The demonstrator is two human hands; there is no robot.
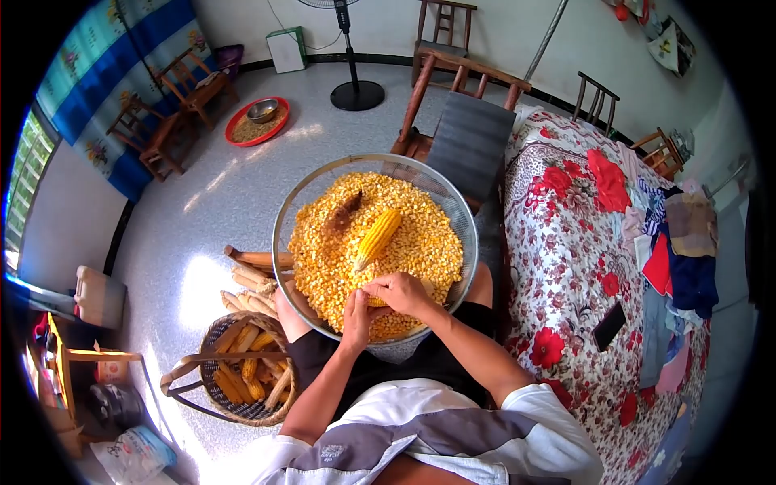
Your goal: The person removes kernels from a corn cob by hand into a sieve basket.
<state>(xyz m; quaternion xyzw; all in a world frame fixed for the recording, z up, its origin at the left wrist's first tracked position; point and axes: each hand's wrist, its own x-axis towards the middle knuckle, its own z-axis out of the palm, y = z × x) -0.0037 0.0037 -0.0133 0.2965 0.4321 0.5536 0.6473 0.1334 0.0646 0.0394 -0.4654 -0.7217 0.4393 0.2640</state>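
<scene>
A wide mesh-sided basin [283, 212] rests on my lap, heaped with loose yellow corn kernels [323, 263]. Both hands are over its near side. My left hand [356, 321] has its fingers closed at the left end of a corn cob [377, 302], which is mostly hidden by the hands. From the right, my right hand [400, 294] curls over the same cob, its fingertips meeting those of the left. A whole yellow ear of corn [377, 239] lies on the kernels just beyond. Farther back is a dark brown, husk-like piece [344, 212].
Left of my legs stands a wicker basket [212, 404] with several corn ears and cobs. Bare cobs [250, 291] lie on the floor behind it. A wooden chair [469, 129] is ahead, and a flowered bed [558, 242] with clothes and a phone [609, 326] is to the right.
</scene>
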